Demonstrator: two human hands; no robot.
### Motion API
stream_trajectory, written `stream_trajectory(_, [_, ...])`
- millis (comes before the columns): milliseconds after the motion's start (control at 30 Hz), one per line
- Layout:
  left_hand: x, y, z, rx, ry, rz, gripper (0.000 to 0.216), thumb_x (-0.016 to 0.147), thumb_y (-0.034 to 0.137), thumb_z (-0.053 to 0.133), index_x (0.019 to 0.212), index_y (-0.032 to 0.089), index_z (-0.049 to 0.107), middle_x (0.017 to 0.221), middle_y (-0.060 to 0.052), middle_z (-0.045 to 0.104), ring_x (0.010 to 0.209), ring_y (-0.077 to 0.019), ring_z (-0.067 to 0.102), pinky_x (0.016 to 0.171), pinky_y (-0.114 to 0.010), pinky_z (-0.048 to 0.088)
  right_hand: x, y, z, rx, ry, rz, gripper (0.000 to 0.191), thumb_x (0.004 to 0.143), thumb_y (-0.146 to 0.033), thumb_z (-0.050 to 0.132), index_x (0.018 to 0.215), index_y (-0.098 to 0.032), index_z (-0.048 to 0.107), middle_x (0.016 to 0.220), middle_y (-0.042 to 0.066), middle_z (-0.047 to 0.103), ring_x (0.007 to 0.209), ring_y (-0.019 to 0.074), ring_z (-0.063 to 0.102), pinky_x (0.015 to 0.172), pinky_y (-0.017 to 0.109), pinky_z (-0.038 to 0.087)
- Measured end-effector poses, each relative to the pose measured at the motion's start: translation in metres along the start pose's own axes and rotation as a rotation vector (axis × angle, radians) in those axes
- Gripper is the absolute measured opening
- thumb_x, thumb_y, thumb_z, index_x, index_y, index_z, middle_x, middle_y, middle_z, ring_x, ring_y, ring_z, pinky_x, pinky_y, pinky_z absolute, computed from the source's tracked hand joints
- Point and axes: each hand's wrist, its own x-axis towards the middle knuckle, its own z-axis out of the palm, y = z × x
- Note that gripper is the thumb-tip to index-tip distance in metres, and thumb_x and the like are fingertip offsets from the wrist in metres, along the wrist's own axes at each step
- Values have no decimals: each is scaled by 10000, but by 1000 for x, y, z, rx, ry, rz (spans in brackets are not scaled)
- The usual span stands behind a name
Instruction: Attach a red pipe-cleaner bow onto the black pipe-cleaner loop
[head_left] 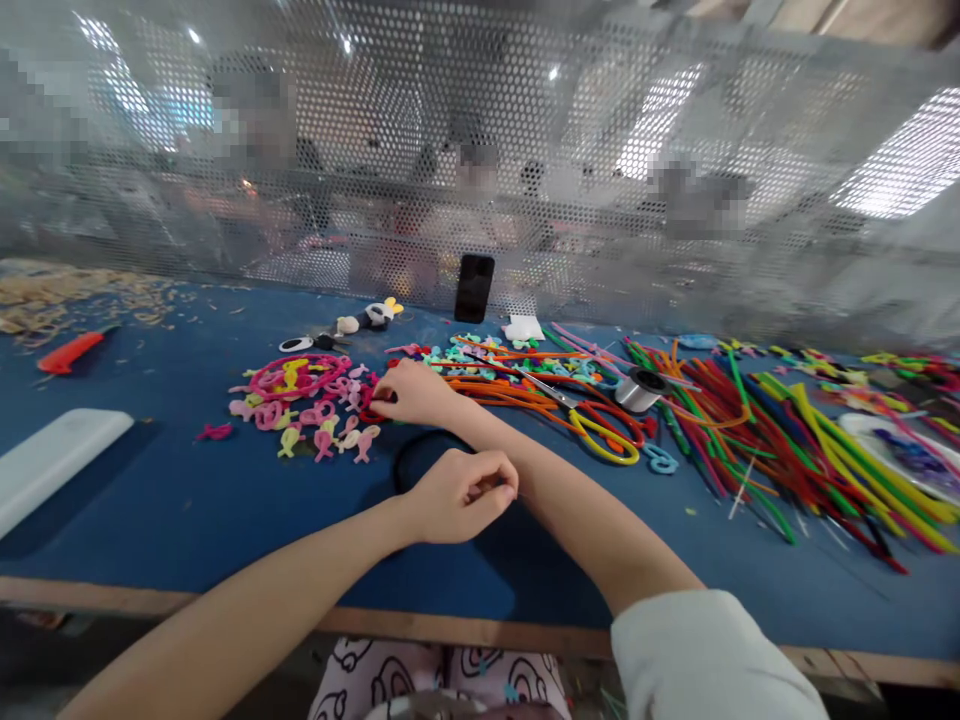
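Note:
My left hand [461, 495] is held above the front of the blue table, its fingers curled in and the thumb pressed against them; whatever they may hold is hidden. Beyond it my right hand [416, 390] reaches leftward across, fingers bent down at the edge of a pile of small fuzzy twisted loops [319, 412] in pink and yellow. Its fingertips touch the dark red pieces there, and I cannot make out what is between them. A black cord loop [399, 465] lies on the table, partly covered by my hands.
Yellow-handled scissors [585, 425] and a wire spool [640, 390] lie right of my forearm, near many coloured pipe cleaners [720, 420]. A phone [474, 288] leans against the perforated screen. At left are a white slab-like device [60, 460] and a red-handled cutter [71, 352].

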Motion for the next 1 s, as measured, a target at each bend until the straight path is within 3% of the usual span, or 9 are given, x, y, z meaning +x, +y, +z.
stream_trajectory(100, [-2,1,-3,-33,16,4,122,885,241,506,787,189,557,565,54,457,457,-76,350,482,-235,277,-3,-13,9,58,-63,51,246,859,-412,702,906,-175,748,932,84,711,902,228,610,824,338,449])
stream_trajectory(233, [-2,-1,-4,-115,88,-29,162,896,252,495,767,178,559,630,22,497,540,-95,407,532,-250,299,-11,-9,9,290,-9,128,41,796,-163,736,830,-156,714,840,33,722,806,159,629,780,278,459])
stream_trajectory(333, [2,-4,0,-317,220,-144,179,912,302,499,791,181,551,590,48,417,509,-86,338,504,-246,247,-29,5,-8,372,116,240,49,806,-147,721,854,-142,713,845,41,730,792,148,652,759,269,482])
stream_trajectory(500, [13,-2,1,-738,436,-300,223,880,388,604,814,199,505,541,110,232,443,-56,168,441,-206,157,-96,23,-46,853,457,523,260,765,-252,754,1012,-176,726,792,22,730,734,176,690,708,318,551])
stream_trajectory(600, [17,0,-5,-903,455,-322,238,867,377,667,842,194,517,556,109,282,428,-35,190,420,-175,165,-142,25,-57,953,571,576,387,737,-317,787,1092,-191,696,769,9,729,670,160,675,650,305,546])
stream_trajectory(700, [19,-3,-9,-1018,469,-367,214,849,338,715,873,187,565,641,65,489,458,-27,367,427,-148,283,-175,28,-52,991,629,606,415,732,-342,799,1092,-204,647,739,-2,728,617,154,662,599,296,536])
stream_trajectory(800, [19,-9,-9,-1097,508,-436,182,807,270,766,871,177,623,984,-23,655,771,-90,621,628,-194,526,-191,36,-42,964,522,626,278,723,-353,794,922,-199,675,725,14,728,629,179,682,610,323,554])
stream_trajectory(900, [17,-11,-9,-1142,483,-421,123,813,244,758,834,187,651,1271,-42,607,1083,-184,601,866,-398,593,-195,39,-37,813,293,627,124,784,-304,719,847,-197,723,760,47,741,715,210,708,734,391,576])
stream_trajectory(1000, [16,-10,-9,-1090,469,-423,89,830,254,745,816,200,676,1384,-34,554,1180,-217,542,897,-471,586,-194,27,-42,521,316,555,139,796,-232,706,918,-221,771,1044,88,743,976,247,689,935,462,511])
